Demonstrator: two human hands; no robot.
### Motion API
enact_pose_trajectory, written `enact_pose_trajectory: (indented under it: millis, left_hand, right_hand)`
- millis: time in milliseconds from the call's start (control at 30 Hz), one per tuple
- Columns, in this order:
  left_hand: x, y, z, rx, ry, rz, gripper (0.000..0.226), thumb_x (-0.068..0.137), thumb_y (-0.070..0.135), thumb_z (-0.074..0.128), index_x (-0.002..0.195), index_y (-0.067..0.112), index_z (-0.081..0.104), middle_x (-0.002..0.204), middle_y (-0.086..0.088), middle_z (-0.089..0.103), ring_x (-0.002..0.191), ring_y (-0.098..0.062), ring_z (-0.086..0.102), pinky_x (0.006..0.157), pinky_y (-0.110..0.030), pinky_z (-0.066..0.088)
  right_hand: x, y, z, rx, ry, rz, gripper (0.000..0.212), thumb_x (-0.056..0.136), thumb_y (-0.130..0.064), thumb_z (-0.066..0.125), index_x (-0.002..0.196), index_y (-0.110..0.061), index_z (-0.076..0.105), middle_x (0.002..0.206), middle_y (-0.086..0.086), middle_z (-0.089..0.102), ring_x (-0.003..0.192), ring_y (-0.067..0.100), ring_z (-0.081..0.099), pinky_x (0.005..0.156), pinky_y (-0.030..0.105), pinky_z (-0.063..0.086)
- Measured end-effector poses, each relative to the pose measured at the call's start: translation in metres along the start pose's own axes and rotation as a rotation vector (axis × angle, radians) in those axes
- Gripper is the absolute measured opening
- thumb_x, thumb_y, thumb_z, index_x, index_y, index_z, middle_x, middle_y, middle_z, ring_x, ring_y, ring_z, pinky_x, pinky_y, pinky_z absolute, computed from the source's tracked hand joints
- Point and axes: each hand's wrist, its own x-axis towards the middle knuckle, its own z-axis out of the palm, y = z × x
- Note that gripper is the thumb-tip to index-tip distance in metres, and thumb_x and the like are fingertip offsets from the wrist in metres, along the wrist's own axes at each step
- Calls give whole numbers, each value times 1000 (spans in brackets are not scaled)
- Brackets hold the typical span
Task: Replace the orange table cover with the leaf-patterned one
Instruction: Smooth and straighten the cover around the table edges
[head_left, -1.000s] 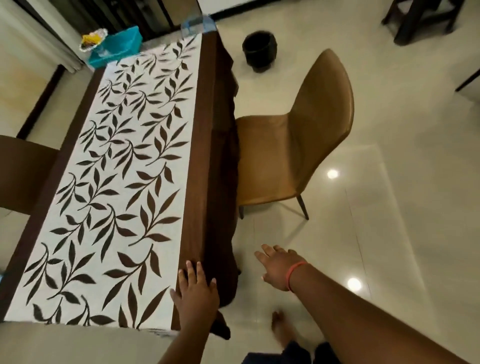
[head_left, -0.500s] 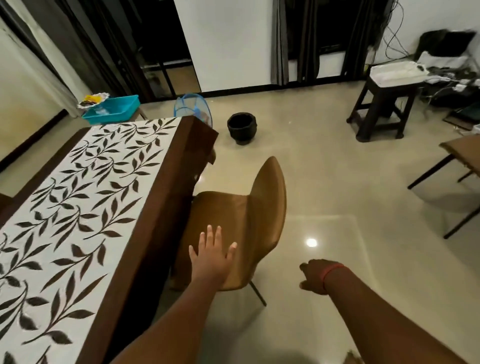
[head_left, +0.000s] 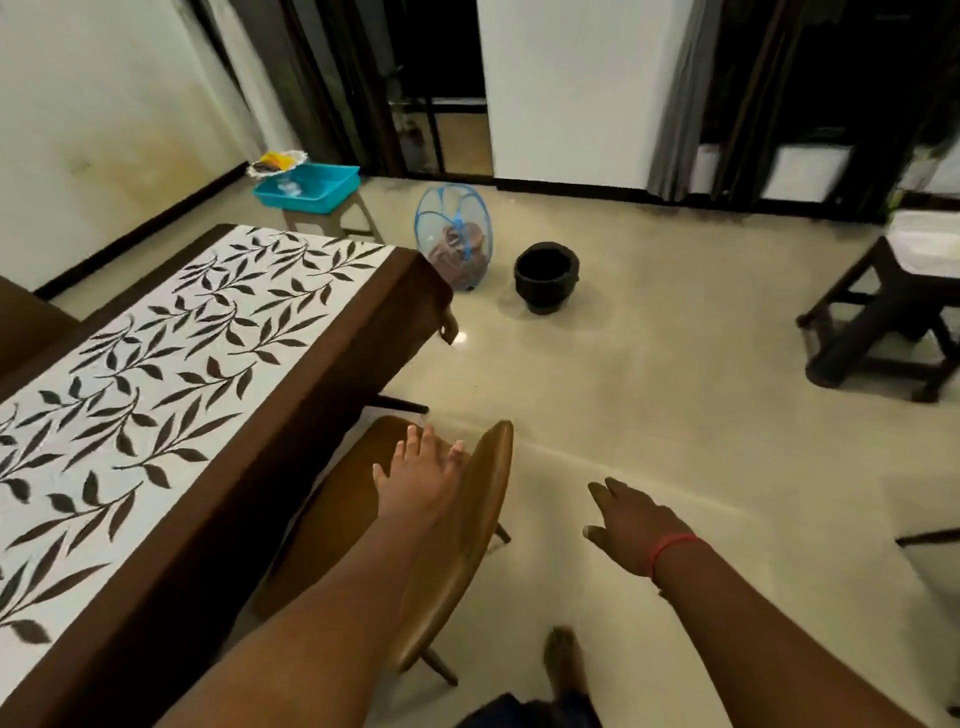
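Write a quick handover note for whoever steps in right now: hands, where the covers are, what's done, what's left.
Left hand: open, empty, over the tan chair by the table.
Right hand: open, empty, over the floor.
Leaf-patterned cover: spread along the table, brown border hanging over the near edge.
Orange cover: not on the table; brownish cloth sits in the blue mesh basket, unclear if that's it.
Left: probably just tuck the chair in.

The leaf-patterned cover lies on the table. My left hand spreads open over the brown chair; my right hand hangs open above the floor.
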Motion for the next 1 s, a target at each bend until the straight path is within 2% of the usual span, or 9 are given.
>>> enact_pose_trajectory:
  millis: [133, 233, 400, 633, 833, 1000]
  left_hand:
    - [78, 35, 13, 22, -29, -24, 73, 99, 65, 23, 159, 30, 1, 167, -1, -7, 154, -24, -5, 120, -63, 0]
    - [137, 72, 20, 52, -39, -20, 76, 96, 69, 11, 159, 28, -3, 167, -3, -6, 154, -26, -4, 120, -61, 0]
    - [230, 135, 9, 113, 10, 5, 85, 87, 78, -2, 158, 30, -4, 167, -3, -1, 154, -27, 4, 118, -60, 6]
    - [348, 187, 0, 85, 50, -136, 86, 86, 78, 2, 158, 31, -3, 167, -2, -1, 154, -26, 3, 118, -60, 6]
    - [416, 212, -21, 40, 68, -398, 88, 84, 79, -1, 158, 31, -3, 167, 0, -5, 154, -24, -1, 119, -60, 3]
    - [479, 232, -42, -15, 98, -509, 80, 91, 75, 8, 158, 32, -4, 167, 1, -8, 154, -24, -5, 120, -59, 0]
  right_hand:
    - [79, 28, -46, -80, -5, -59, 69, 100, -51, 42, 157, -24, 13, 167, 3, 7, 151, 27, 18, 114, 45, 32]
    - [138, 53, -100, -117, -64, -91, 74, 100, -53, 42, 159, -25, 7, 167, 3, 2, 153, 27, 10, 118, 46, 26]
    - [238, 89, -194, -117, 17, -150, 76, 100, -55, 42, 159, -27, 5, 167, 3, 0, 153, 28, 9, 119, 48, 24]
    - [383, 121, -267, -197, 14, -314, 76, 99, -56, 41, 157, -35, -2, 167, -2, -8, 153, 27, 4, 121, 51, 17]
    - [494, 147, -333, -310, -111, -463, 75, 100, -56, 39, 158, -34, -3, 167, -1, -11, 153, 29, 1, 121, 54, 14]
    - [585, 125, -385, -351, -134, -576, 74, 100, -56, 38, 158, -33, -2, 167, 0, -11, 153, 30, 1, 121, 54, 14]
